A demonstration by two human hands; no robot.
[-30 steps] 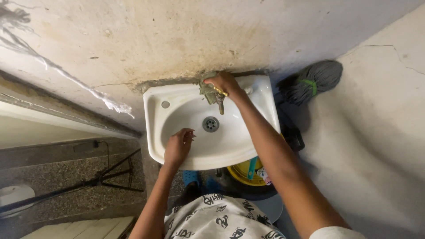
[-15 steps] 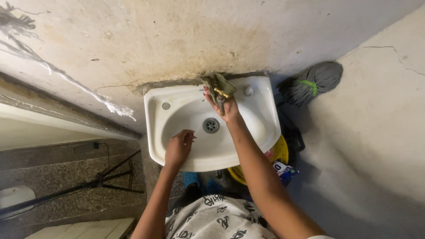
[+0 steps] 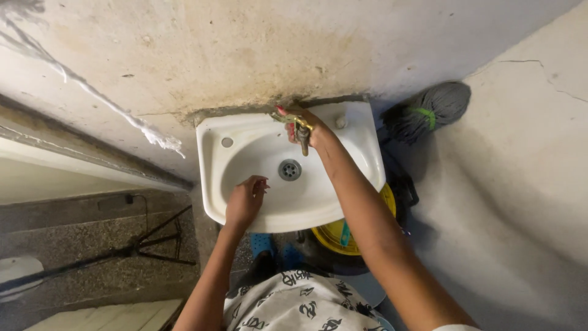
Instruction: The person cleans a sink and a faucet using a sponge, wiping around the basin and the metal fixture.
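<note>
Fingers (image 3: 293, 120) of the right hand (image 3: 306, 125) curl around a small green cloth (image 3: 280, 117) and press it against the brass tap (image 3: 302, 136) at the back rim of the sink (image 3: 257, 153), just above the middle of the frame. The cloth looks soft, thin and damp, so it should fold and bunch to any shape; it is best pinched in a wad, as it is now, since a loose edge would slip off the metal. The tap is stiff and fixed, likely slick when wet, with a narrow spout pointing down toward the drain (image 3: 290, 169).

The left hand (image 3: 245, 199) rests on the sink's front rim, lower and to the left, fingers loosely bent over the edge and gripping nothing else.

The sink itself is white glazed ceramic, hard and smooth, probably slippery where wet, with stains in the bowl. It is mounted on a rough, discoloured plaster wall (image 3: 245, 55) that fills the top of the frame; a frayed white cord (image 3: 110, 104) runs across the upper left.

To the right, a grey mop (image 3: 432, 110) leans in the corner. Below the sink sits a yellow bucket (image 3: 349, 236). A dark tripod (image 3: 135, 248) stands on the speckled floor (image 3: 79, 233) at lower left.
</note>
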